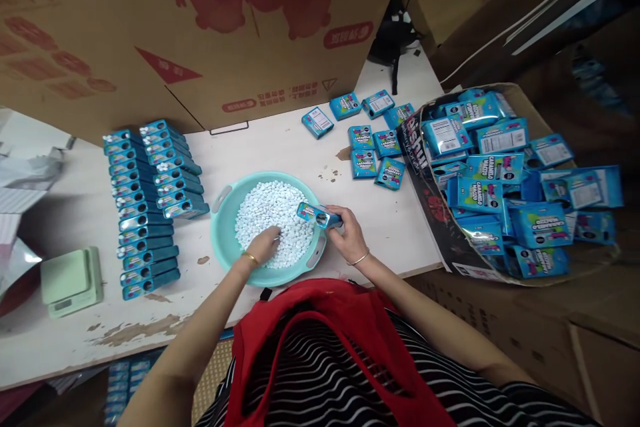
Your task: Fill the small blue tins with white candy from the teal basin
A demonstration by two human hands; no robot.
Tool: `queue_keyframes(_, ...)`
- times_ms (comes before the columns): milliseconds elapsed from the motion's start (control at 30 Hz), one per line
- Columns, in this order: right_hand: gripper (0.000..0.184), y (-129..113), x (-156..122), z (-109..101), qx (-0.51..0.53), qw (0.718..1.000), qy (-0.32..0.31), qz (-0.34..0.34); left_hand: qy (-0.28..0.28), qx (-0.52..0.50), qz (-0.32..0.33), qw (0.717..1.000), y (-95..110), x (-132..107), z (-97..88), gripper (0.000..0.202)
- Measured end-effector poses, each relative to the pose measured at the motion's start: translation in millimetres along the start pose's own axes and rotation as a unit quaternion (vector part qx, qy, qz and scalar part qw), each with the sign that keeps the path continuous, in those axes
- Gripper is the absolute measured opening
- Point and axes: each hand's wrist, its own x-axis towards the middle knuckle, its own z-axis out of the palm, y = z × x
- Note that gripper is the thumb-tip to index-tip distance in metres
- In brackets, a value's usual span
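A turquoise basin (221,240) with two side handles holds a heap of small white candies (280,203). My left hand (264,246) reaches into it from the near side, fingers curled in among the candies and their tips partly hidden. At the basin's right rim my right hand (349,235) is closed round a small blue candy box (313,213), which is tilted out over the candies. A dark opening shows on the box's upper side.
Two rows of blue boxes (145,247) stand at left, some topped with white candies. A green scale (70,283) sits beyond them. Several boxes (363,163) lie right of the basin, near an open carton (425,213) full of them. A large cardboard box (280,60) stands behind.
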Motion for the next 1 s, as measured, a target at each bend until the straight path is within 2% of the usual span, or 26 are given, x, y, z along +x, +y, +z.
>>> queue_keyframes(100,0.037,0.1,-0.7,-2.4,0.011,1.000,0.004,0.023,0.018,-0.042,0.014,0.999,13.3,7.5,10.7,0.031)
queue_keyframes(200,0.034,-0.1,-0.9,-5.2,0.015,0.999,0.006,0.037,0.033,-0.071,0.032,0.996,16.2,-4.8,-3.3,0.027)
queue_keyframes(333,0.035,0.9,-1.2,-5.7,-0.004,1.000,0.009,0.029,0.069,-0.090,0.067,0.991,17.1,-41.9,-48.6,0.025)
queue_keyframes(433,0.039,-0.1,-1.7,0.0,-0.031,1.000,-0.003,-0.004,0.093,-0.081,0.100,0.987,27.1,-69.4,-88.2,0.024)
queue_keyframes(533,0.042,-5.2,-3.2,10.3,-0.040,0.998,-0.031,-0.038,0.082,-0.028,0.120,0.989,45.1,-87.1,-119.7,0.024)
queue_keyframes(600,0.043,-10.2,-5.0,17.7,-0.039,0.997,-0.047,-0.051,0.064,0.027,0.124,0.990,59.3,-93.2,-133.4,0.023)
queue_keyframes(700,0.043,-16.5,-8.2,26.9,-0.035,0.995,-0.064,-0.066,0.039,0.116,0.101,0.987,82.4,-97.2,-144.7,0.024)
queue_keyframes(867,0.045,-18.0,-13.1,34.6,-0.020,0.992,-0.085,-0.087,0.013,0.247,0.038,0.968,123.3,-101.9,-151.5,0.037)
queue_keyframes(1000,0.047,-15.0,-15.7,38.5,0.001,0.993,-0.090,-0.079,-0.004,0.281,0.020,0.960,141.8,-111.2,-159.1,0.036)
